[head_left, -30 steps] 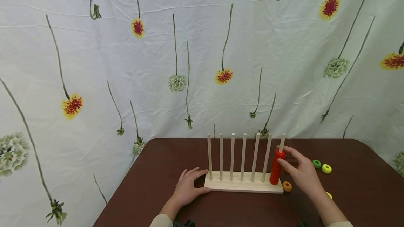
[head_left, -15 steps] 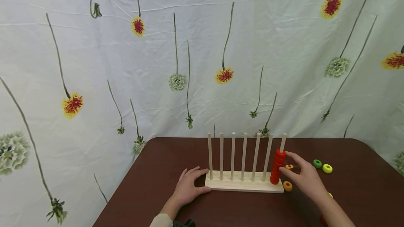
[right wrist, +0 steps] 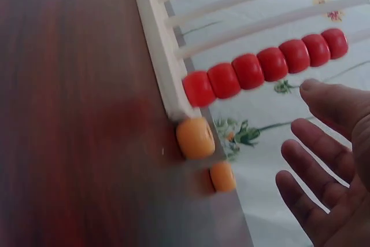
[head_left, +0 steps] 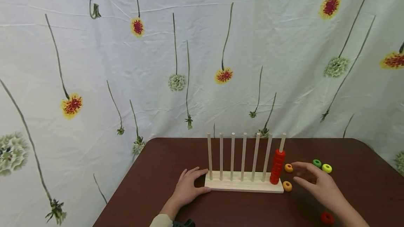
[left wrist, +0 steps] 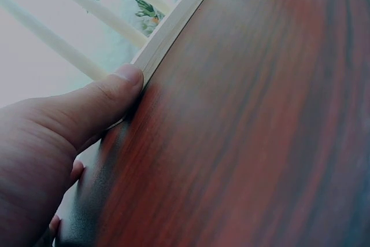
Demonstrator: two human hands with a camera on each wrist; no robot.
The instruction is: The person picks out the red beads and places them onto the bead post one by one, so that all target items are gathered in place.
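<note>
A pale wooden bead stand (head_left: 240, 185) carries a row of upright pegs. Its rightmost peg is threaded with a stack of several red beads (head_left: 277, 167), and bare peg shows above them. My left hand (head_left: 187, 187) holds the stand's left end, thumb at the front edge and a fingertip at the back corner. In the left wrist view the thumb (left wrist: 110, 93) presses against the base's edge. To the right of the stack, my right hand (head_left: 318, 183) hovers apart from it with spread fingers and nothing in them. Two orange beads, one (head_left: 287, 186) by the base's end and another (head_left: 288, 168) behind, lie nearest.
On the dark wood-grain table (head_left: 157, 164), a green bead (head_left: 317, 163) and a yellow bead (head_left: 327, 168) sit beyond the right hand. A loose red bead (head_left: 327, 218) lies close to the right forearm. A flowered cloth (head_left: 202, 108) hangs behind the table.
My right hand has let go of the red stack and moved right, away from the peg. The orange bead behind it is uncovered. My left hand stays put.
</note>
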